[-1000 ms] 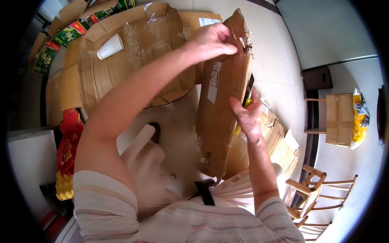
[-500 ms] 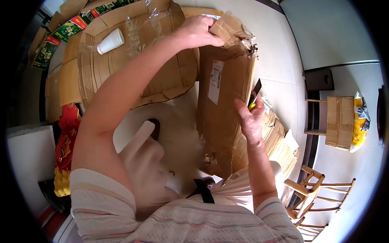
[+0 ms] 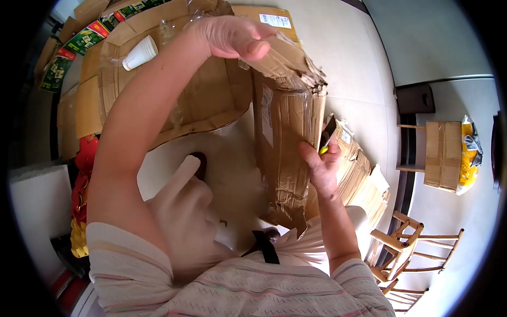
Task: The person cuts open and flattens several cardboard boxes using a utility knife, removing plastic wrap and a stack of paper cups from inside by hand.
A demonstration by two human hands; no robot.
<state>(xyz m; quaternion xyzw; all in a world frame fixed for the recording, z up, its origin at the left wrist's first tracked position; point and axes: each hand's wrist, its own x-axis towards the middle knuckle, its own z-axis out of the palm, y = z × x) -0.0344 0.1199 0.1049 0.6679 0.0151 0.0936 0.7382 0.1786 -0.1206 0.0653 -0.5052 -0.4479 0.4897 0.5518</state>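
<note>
A long brown cardboard box [image 3: 288, 132] with a torn far end stands upright between my knees, a white label on its side. My left hand [image 3: 235, 39] is at its far end, fingers closed on the bent-over top flap. Lower on the box's right edge, my right hand [image 3: 323, 164] has its thumb against the cardboard. In that same hand is a cutter [image 3: 324, 150] with a yellow part and a dark blade pointing away from me.
White paper cups [image 3: 140, 53] lie stacked in a large opened carton [image 3: 211, 105]. Flattened cardboard [image 3: 359, 177] is on the floor at the right. Wooden stools [image 3: 398, 245] stand further right, below a small box [image 3: 442, 156] with a yellow packet. Red and gold decorations [image 3: 83, 169] hang left.
My left hand has moved left and toward me, folding the box's torn end over. The box has turned and creased. My right hand has slid slightly nearer to me with the cutter.
</note>
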